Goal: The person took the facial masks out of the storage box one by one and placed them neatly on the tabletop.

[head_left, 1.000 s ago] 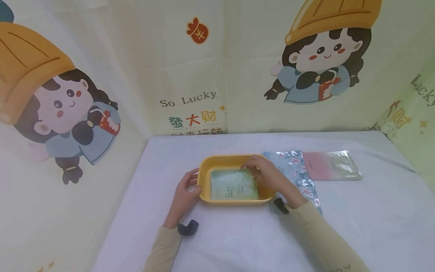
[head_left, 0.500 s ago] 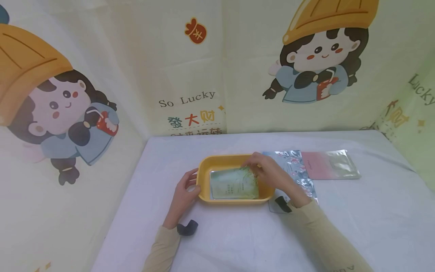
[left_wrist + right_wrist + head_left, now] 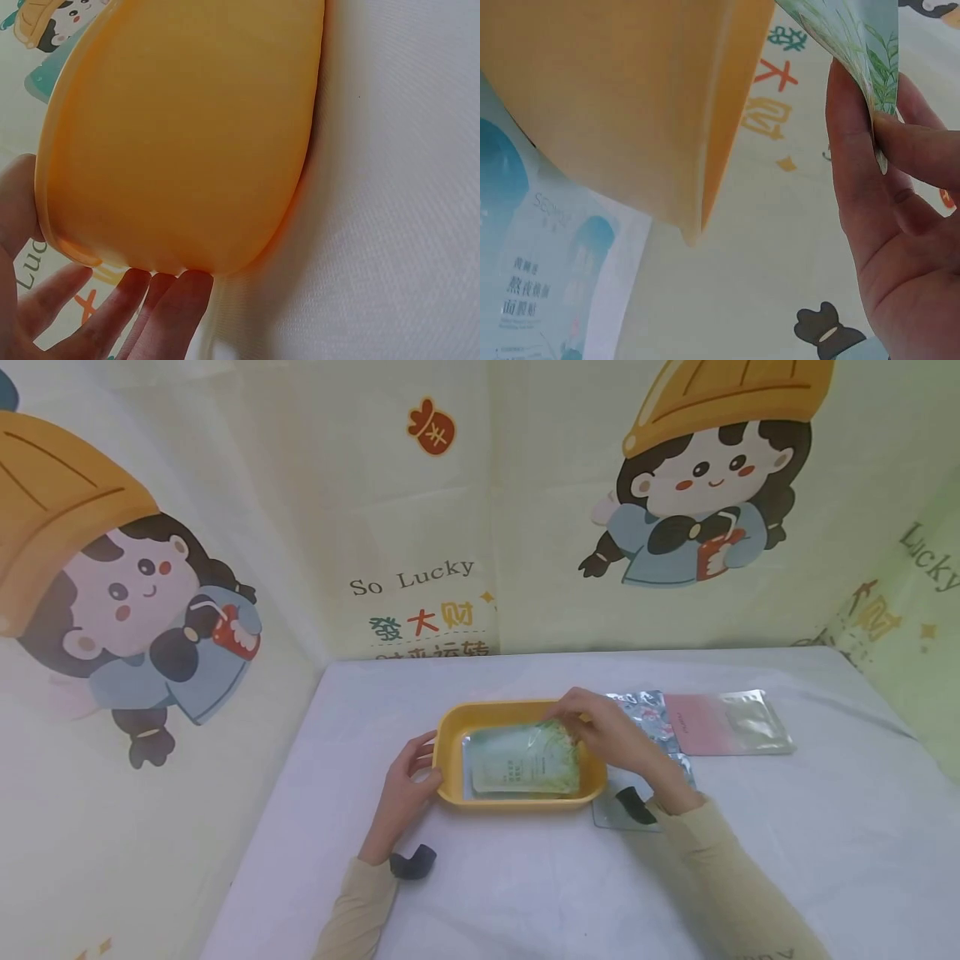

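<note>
Blue packet between tray and pink packet

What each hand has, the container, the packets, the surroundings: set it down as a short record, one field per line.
left hand: left hand holds the left end of the yellow tray
right hand: right hand pinches a corner of the green packet
green packet: within the tray's outline, pinched corner raised; whether the rest touches the tray, unclear
right of tray: two blue packets, partly hidden by the right hand and arm
far right: pink-and-silver packet, lying flat
surface: white cloth
backdrop: cartoon-printed sheet
</note>
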Available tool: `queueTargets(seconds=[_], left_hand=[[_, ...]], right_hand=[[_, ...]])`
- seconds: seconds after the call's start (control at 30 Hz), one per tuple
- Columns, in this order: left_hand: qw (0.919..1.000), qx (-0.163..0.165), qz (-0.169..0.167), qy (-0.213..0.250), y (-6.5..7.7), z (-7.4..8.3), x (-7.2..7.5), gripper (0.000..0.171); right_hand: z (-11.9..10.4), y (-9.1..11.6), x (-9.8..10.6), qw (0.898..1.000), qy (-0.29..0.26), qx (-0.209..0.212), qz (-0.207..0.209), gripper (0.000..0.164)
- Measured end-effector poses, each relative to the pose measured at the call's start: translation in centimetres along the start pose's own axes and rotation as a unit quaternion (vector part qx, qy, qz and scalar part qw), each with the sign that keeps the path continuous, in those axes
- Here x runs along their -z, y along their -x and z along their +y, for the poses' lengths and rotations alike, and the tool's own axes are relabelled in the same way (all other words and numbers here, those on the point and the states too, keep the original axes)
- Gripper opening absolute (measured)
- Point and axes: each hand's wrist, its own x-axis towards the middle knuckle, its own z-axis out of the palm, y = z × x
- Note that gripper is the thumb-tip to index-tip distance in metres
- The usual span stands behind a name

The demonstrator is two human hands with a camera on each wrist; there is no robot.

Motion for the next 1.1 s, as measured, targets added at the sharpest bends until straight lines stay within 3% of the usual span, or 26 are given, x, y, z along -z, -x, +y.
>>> queueTargets(seconds=[0.3, 0.67, 1.1], left_hand=[[0.9998, 0.007, 0.001, -0.016, -0.2, -0.2, -0.2, 0.061], [0.9997, 0.012, 0.006, -0.019, -0.2, 0.0, -0.3, 0.061], [0.9996, 0.009, 0.008, -0.025, 0.0, 0.0, -0.1, 0.060]], right_hand=[[-0.4, 0.4, 1.5, 1.000, -0.013, 0.017, 0.017, 0.030], [0.3, 0.8, 3.1, 0.997, 0.015, 0.055, 0.049, 0.031], [0.2, 2.0, 4.9, 0.998, 0.028, 0.032, 0.045, 0.030]])
